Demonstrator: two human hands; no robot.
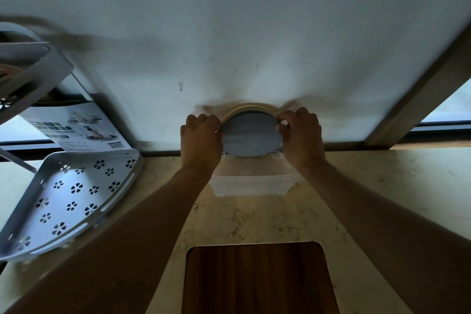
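Observation:
A stack of round plates stands on edge against the white wall, the nearest one grey-blue, with a cream rim showing behind it. My left hand grips the stack's left edge with curled fingers. My right hand grips its right edge the same way. Below the plates sits a clear plastic container on the marble counter; the plates' lower edge is just above or inside its far side.
A white perforated corner shelf rack stands at the left, with a printed cardboard box behind it. A dark wooden board lies at the counter's near edge. A wooden window frame runs diagonally at the right.

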